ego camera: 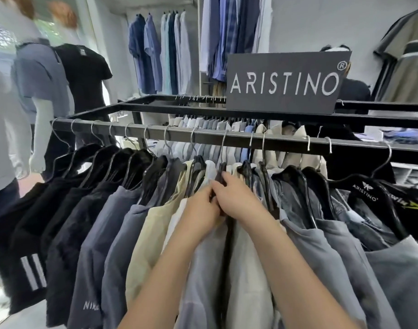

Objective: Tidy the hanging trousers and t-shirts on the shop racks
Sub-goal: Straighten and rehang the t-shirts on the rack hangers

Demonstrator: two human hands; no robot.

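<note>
**Supervisor:** Report the rack, left to right.

**Operator:** I see one black rail (203,137) running across the view. At its left end hang black t-shirts (37,210), then grey t-shirts (103,233), then a cream t-shirt (151,233). All are on black hangers with wire hooks, packed shoulder to shoulder. The item in work is a pale shirt (248,269) at mid-rail, hanging between my two forearms.

**Supervisor:** Hand state?

**Operator:** My left hand (201,210) has its fingers curled in against the left side of the hanger (220,167). My right hand (239,198) is wrapped over the same hanger from the right. The two hands touch each other at the shirt's neck. Whether the fingers also catch the collar cloth, I cannot tell. Right of them hang grey tops (333,257), spaced more loosely.

**Supervisor:** Handling notes?

**Operator:** I judge the cloth light, soft and limp, so it carries no load and slides off a smooth hanger if pulled. The hanger is the stiff part. Hold it at the neck, just under the hook, and move the garment by that point. The hook should slide along the rail easily, but the neighbours on the left are tight, so cloth can snag between the hangers.
</note>
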